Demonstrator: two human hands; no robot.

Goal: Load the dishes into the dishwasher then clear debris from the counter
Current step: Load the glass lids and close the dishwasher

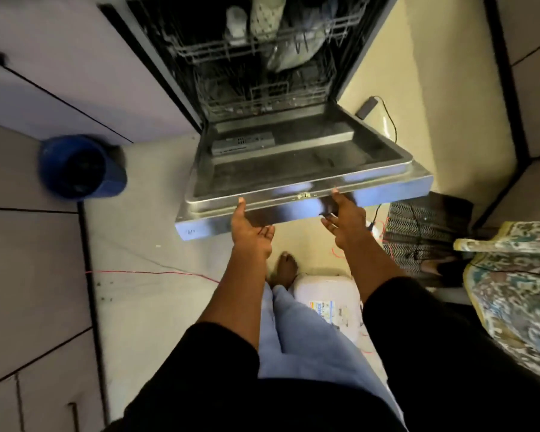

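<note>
The dishwasher door hangs open below me, its steel front edge towards me. Inside, the upper rack holds a patterned cup, a pale cup and a grey bowl; the lower rack is dark and hard to read. My left hand is under the door's front edge, palm up, thumb on the rim. My right hand holds the same edge further right, thumb on top and fingers beneath.
A blue bucket stands on the floor at the left by the cabinets. A white container sits by my foot. Red wires cross the floor. A patterned mat and patterned cloth lie at the right.
</note>
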